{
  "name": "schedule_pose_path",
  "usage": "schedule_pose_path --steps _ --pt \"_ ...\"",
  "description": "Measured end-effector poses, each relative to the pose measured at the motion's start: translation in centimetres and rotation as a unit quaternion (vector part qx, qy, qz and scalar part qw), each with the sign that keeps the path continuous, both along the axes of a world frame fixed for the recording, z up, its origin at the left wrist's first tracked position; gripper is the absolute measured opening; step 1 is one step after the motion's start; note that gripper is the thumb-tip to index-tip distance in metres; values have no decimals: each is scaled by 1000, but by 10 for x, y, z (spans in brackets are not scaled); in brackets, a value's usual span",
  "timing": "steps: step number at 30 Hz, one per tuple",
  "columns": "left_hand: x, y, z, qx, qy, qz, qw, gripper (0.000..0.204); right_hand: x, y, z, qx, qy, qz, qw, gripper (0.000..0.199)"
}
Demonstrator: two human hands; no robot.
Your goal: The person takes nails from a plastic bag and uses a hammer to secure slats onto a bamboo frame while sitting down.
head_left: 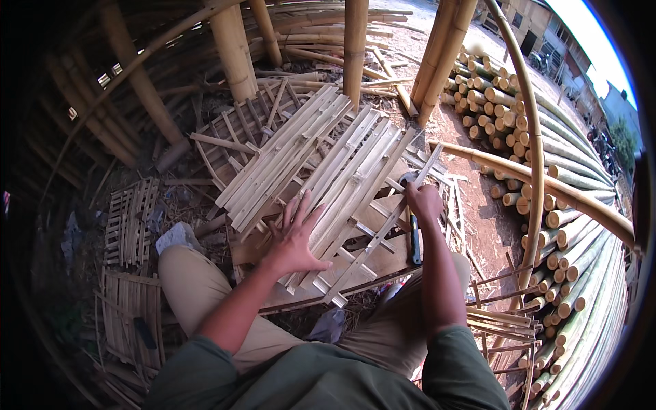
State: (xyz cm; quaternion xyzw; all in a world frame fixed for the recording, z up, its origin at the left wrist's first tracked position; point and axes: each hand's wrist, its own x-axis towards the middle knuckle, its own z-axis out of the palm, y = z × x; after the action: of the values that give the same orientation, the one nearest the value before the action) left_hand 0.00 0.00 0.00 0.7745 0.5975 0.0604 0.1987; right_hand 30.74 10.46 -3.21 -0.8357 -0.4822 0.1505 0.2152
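Observation:
My left hand (pixel 298 236) lies flat with fingers spread on a panel of split bamboo slats (pixel 342 178) resting on a wooden board (pixel 383 260) in front of my knees. My right hand (pixel 424 203) is closed around a hammer; its metal head (pixel 408 179) shows above the fist and its dark handle (pixel 414 240) hangs below. The hammer head is next to a thin cross strip (pixel 383 232) that runs diagonally over the slats.
Thick upright bamboo poles (pixel 232 48) stand behind the work. A large stack of cut bamboo poles (pixel 547 205) fills the right side. Finished slat lattices (pixel 130 219) lie on the ground at left, with scraps around them.

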Motion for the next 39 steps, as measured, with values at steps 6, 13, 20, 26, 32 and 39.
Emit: schedule_pose_path --steps 6,13,20,26,32,39 --pt "-47 32 4 58 -5 -82 995 122 -24 -15 -16 -39 62 -48 996 57" --pt "-76 53 -23 40 -36 -115 992 126 -45 -43 -27 -68 125 -67 988 53" --pt "-94 60 -57 -10 -69 -118 991 131 -62 -61 -33 -80 133 -73 985 50" --pt "-73 53 -31 -103 37 -67 992 137 -35 -58 -42 -107 196 60 973 58" --pt "-69 42 -37 -96 50 -82 991 125 -27 -57 -25 -157 -51 120 979 68" --pt "-51 17 -28 -85 57 -102 989 92 -44 -107 33 -90 -90 221 967 60"
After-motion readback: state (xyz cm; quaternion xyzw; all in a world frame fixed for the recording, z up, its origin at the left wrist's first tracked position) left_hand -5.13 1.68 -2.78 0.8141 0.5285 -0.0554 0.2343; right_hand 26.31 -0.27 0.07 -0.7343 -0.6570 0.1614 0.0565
